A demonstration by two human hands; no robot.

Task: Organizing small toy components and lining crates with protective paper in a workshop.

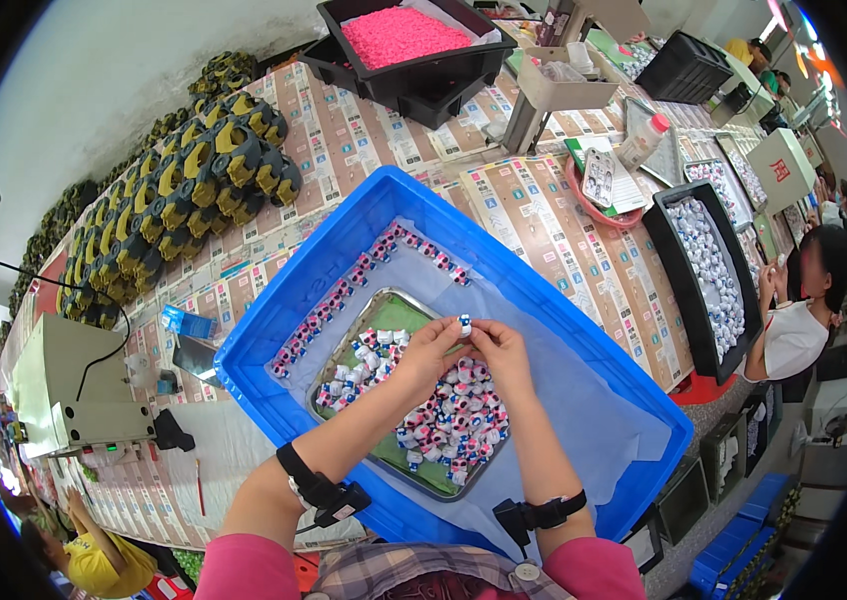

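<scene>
Both hands meet over a metal tray (384,297) with a green lining, heaped with small white, pink and blue figure pieces (454,415). Between the fingertips is one small white-and-blue figure piece (465,325). My left hand (428,352) pinches it from the left, while my right hand (504,352) closes on it from the right. The tray stands inside a large blue plastic bin (584,345) lined with pale sheeting. Along the bin's left and far sides, similar pieces (329,308) stand in neat rows. The piece's finer details are too small to make out.
Stacked black-and-yellow parts (184,180) fill the table's far left. A black crate of pink pellets (404,38) stands at the back. To the right are a red basket (604,205) and a black tray of white pieces (704,270), near a co-worker (794,335). A beige machine (74,390) stands left.
</scene>
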